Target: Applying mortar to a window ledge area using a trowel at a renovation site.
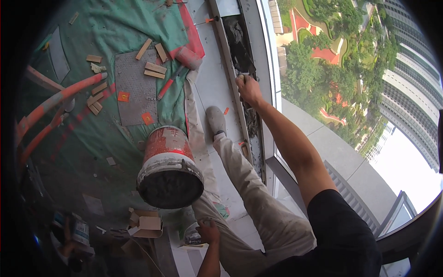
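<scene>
My right hand (249, 90) reaches far forward to the narrow channel beside the window, closed around a small tool with a pale handle (242, 77). The tool's working end is hard to see. Dark grey mortar (238, 44) lies in the channel just beyond that hand. Low in the view, my left hand (208, 231) is closed beside my left leg. What it holds, if anything, cannot be made out. Next to it is a pale, dark-smeared object (193, 234), partly hidden. A red and white bucket (167, 143) of dark mortar stands left of my legs.
A mallet (188, 58) with a red handle lies on the green sheet (129, 23). Around a grey textured tile (134, 78) are several wooden strips (155, 70). Orange-red tubes (74, 87) rise at left. An open cardboard box (146, 223) sits behind the bucket. The window frame (269, 69) borders the right.
</scene>
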A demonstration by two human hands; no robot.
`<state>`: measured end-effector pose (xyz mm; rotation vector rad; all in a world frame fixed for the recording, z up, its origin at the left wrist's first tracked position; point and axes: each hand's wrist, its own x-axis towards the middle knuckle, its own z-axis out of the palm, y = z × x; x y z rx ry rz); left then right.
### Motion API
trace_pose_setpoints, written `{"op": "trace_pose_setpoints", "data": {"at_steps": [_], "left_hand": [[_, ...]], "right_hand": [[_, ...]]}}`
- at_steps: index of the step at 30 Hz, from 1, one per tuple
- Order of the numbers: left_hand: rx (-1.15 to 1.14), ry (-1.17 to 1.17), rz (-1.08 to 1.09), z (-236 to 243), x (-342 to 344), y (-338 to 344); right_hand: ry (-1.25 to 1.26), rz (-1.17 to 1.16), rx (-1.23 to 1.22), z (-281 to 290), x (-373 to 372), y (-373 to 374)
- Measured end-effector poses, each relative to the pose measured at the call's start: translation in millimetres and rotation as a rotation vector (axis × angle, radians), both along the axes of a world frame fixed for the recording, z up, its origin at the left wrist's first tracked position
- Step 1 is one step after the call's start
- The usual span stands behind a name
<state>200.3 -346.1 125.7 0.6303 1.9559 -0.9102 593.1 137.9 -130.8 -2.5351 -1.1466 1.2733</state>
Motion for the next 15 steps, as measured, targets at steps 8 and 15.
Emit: {"op": "trace_pose_setpoints", "data": {"at_steps": [8,15], "left_hand": [[0.012,0.013,0.002,-0.9,9.8,2.8],[0.002,-0.002,0.031,-2.8,19.5,13.0]], "right_hand": [[-0.15,0.265,0.01,-12.3,13.6,28.2],[-0.17,0.321,0.126,-22.7,22.7,80.9]]}}
